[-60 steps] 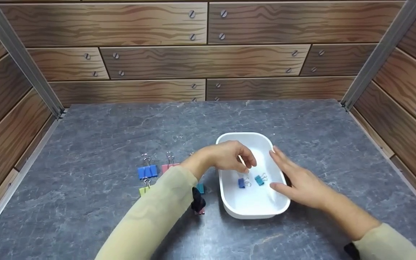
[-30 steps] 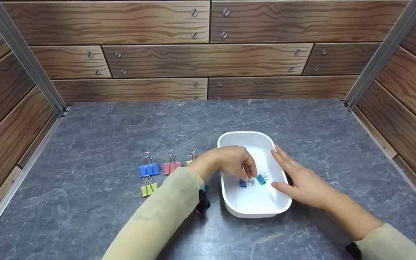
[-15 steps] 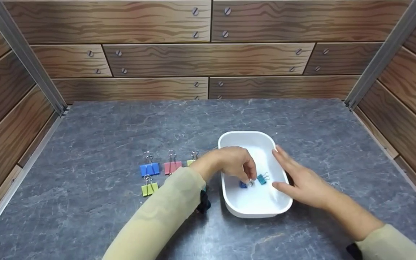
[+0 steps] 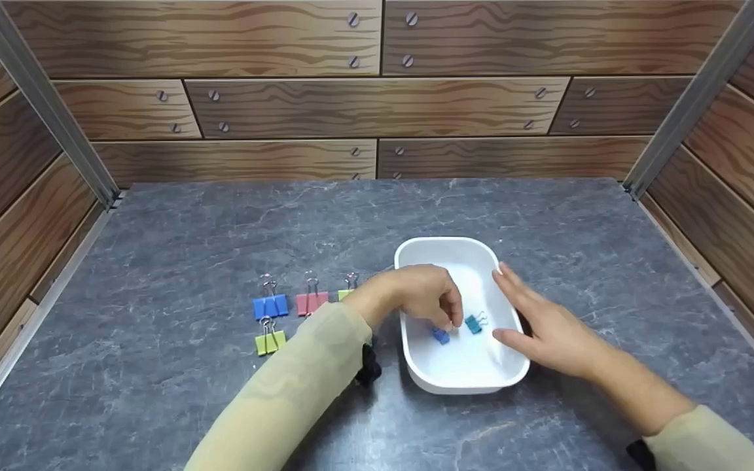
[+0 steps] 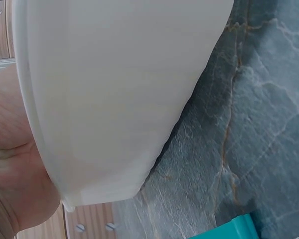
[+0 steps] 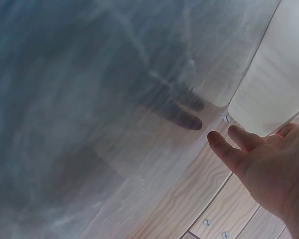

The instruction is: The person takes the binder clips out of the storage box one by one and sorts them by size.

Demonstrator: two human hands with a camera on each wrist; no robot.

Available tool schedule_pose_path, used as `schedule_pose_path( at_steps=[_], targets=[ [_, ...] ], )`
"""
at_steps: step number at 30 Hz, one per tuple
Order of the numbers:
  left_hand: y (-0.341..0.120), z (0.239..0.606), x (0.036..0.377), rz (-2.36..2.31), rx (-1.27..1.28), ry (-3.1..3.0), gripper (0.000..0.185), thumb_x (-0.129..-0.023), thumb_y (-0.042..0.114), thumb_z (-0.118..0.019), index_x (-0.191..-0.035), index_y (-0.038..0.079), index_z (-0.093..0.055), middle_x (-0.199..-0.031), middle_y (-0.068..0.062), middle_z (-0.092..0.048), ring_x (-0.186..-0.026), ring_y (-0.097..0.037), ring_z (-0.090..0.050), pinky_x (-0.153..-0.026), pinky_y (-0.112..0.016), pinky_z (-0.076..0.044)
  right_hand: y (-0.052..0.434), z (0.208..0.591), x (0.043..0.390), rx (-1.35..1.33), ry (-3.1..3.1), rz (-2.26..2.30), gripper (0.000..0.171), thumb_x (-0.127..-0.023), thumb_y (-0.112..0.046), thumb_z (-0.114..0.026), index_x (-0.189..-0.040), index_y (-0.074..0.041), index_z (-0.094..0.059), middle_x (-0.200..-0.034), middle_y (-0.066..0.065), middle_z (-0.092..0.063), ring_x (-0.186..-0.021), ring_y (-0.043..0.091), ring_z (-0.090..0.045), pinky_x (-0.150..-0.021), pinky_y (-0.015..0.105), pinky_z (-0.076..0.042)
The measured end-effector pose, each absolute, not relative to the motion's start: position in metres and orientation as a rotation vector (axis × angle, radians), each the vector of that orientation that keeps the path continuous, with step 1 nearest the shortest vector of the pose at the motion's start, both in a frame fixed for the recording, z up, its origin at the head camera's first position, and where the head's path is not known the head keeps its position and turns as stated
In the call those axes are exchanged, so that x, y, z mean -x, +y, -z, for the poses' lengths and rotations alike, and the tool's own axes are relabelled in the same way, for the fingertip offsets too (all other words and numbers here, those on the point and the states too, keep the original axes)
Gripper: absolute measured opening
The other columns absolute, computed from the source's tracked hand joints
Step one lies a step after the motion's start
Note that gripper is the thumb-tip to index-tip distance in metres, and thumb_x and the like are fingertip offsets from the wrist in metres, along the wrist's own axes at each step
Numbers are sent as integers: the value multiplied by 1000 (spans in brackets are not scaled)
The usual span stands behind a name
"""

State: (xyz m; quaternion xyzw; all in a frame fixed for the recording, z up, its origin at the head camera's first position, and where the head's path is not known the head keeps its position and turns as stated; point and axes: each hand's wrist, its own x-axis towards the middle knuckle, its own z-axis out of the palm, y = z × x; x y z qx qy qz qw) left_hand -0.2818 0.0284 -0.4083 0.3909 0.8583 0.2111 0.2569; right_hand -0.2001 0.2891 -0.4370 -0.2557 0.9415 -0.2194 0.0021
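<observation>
A: Left hand (image 4: 426, 294) in the tray (image 4: 416, 252), grip curled over the blue clip (image 4: 441, 335), probably pinching its wire handle. Teal clip (image 4: 474, 323) just beside.

B: Right hand (image 4: 544, 327) flat against tray's side, fingers straight, steadying. Spare clips (image 4: 271, 306) left of tray on table (image 4: 220, 222).

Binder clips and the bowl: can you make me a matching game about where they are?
Things:
1. teal binder clip
2. pink binder clip
3. left hand
4. right hand

Places:
A. on the table, beside the blue clip
B. against the outside of the white bowl
C. lying inside the bowl
D. reaching into the bowl from above

Pairs: 1-C, 2-A, 3-D, 4-B
</observation>
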Motion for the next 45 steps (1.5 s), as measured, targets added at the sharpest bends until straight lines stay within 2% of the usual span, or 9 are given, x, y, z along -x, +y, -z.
schedule_pose_path(
  at_steps=[15, 26, 29, 37, 45],
  targets=[
    [14, 398, 274, -1087, -1076, 2327, 12, -97, 7, -79, -108, 4, -82, -93, 2, -79, -84, -3, -68, -80, -18, -55, 289, 435, 200, 793, 2947, 678, 87, -103, -49, -65, -170, -12, -23, -176, 16, -16, -150, 48, -36, -115, 66, -37],
    [-33, 367, 252, -1341, -992, 2463, 15, -100, 9, -74, -114, 6, -81, -101, 0, -79, -88, -8, -71, -81, -26, -58, 288, 434, 200, 779, 2953, 664, 86, -103, -48, -65, -170, -12, -24, -176, 16, -16, -152, 46, -33, -117, 66, -36],
    [-53, 364, 242, -1381, -967, 2499, 14, -99, 8, -75, -112, 5, -81, -98, 0, -79, -85, -8, -69, -80, -27, -59, 288, 434, 200, 777, 2957, 652, 86, -103, -48, -65, -170, -12, -24, -175, 16, -16, -151, 47, -34, -116, 66, -36],
    [-108, 368, 214, -1416, -862, 2584, 12, -97, 10, -78, -109, 8, -82, -92, 3, -78, -75, -8, -63, -68, -26, -55, 290, 435, 200, 786, 2966, 650, 86, -103, -46, -66, -169, -10, -24, -175, 19, -17, -150, 49, -35, -115, 67, -37],
    [-146, 387, 187, -1433, -758, 2556, 9, -97, 9, -77, -104, 11, -82, -92, 1, -78, -78, -12, -66, -70, -27, -58, 288, 435, 201, 794, 2966, 644, 86, -103, -46, -66, -169, -10, -24, -174, 19, -18, -149, 50, -36, -114, 68, -38]
  ],
)
